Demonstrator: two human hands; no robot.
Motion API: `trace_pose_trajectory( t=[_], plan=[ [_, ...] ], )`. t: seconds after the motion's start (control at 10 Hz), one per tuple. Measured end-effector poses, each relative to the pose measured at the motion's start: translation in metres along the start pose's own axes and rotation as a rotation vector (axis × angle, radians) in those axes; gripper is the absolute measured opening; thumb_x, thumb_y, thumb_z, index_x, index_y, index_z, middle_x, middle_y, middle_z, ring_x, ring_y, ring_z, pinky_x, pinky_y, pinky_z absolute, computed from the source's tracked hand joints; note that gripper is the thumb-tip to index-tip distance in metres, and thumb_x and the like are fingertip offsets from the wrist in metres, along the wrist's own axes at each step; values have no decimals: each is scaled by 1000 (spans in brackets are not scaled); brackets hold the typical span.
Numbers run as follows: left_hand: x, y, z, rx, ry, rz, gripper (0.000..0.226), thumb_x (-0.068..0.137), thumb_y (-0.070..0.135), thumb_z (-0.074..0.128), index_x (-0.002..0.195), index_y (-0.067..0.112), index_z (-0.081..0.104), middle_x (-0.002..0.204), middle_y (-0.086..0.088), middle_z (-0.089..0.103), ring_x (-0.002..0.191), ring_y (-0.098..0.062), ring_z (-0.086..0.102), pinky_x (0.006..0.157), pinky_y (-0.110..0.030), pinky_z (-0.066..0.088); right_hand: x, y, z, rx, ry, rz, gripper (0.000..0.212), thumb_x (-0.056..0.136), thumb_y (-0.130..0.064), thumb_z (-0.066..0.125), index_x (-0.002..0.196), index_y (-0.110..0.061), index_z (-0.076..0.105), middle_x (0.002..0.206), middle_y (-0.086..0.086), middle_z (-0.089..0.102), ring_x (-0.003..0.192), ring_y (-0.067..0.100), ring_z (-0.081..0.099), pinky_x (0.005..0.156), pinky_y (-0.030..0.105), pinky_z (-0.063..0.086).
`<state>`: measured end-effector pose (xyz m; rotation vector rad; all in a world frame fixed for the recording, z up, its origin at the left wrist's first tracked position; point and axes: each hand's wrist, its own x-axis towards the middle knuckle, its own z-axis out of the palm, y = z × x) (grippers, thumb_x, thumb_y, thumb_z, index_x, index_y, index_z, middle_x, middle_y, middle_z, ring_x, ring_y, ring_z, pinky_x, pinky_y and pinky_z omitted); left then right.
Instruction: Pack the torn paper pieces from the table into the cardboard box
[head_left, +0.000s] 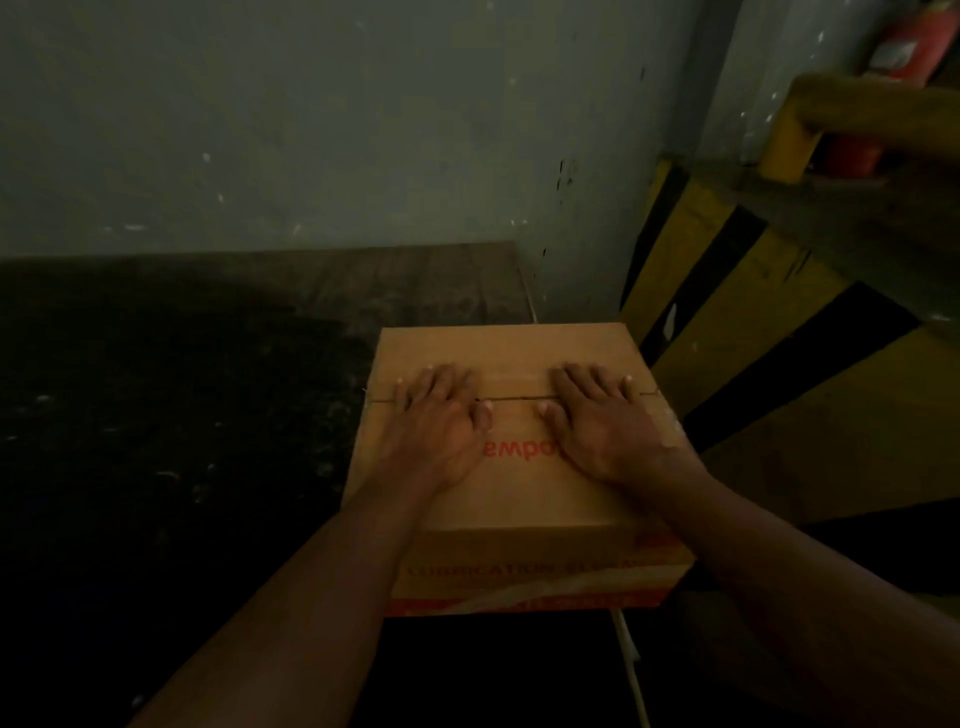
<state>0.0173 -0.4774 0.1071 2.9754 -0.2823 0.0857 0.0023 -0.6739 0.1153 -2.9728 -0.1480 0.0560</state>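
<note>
Both hands, left hand (435, 415) and right hand (597, 415), lie flat, gripping nothing, on the closed brown cardboard box (511, 499); I press evenly beside the flap seam.

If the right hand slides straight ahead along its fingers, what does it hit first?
Nothing on the cardboard box lid blocks the right hand; past the far edge the grey wall likely comes first, depth unclear.

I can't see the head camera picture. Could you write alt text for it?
A person's left hand and right hand press flat on the closed top flaps of a cardboard box with red print, at the right edge of a dark table. A grey wall stands behind, with yellow-and-black striped boards to the right.
</note>
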Motion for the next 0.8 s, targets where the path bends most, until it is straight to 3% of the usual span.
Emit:
trace_pose_trajectory(
  t=[0.3,0.5,0.7,0.8],
  plan=[
    [5,7,6,1,-68,-104,57,97,51,12,151,35,1,161,0,-4,147,-21,-8,118,-45,-4,23,6,7,-39,-4,-6,62,97,-57,12,153,-29,5,161,-5,3,148,21,0,119,46,1],
    [0,7,-3,-17,-101,-87,57,98,52,11,151,34,-2,161,-1,-5,147,-22,-8,118,-47,-4,5,-8,5,26,11,76,66,98,-57,12,153,-23,4,162,0,1,147,26,-8,117,47,-7],
    [-45,-4,-11,-38,-142,-14,63,95,60,7,151,34,-4,160,-3,-10,146,-23,-12,118,-48,-4,-41,-2,6,48,-54,5,69,95,-61,11,153,-24,-2,161,-3,-6,147,24,-8,117,48,-4],
    [-93,-17,-23,-110,-99,1,61,95,61,8,151,37,4,160,0,-8,146,-19,-8,119,-45,-3,-74,7,1,99,-64,-70,58,100,-51,17,152,-28,11,161,-4,5,148,21,1,118,46,4]
  ],
)
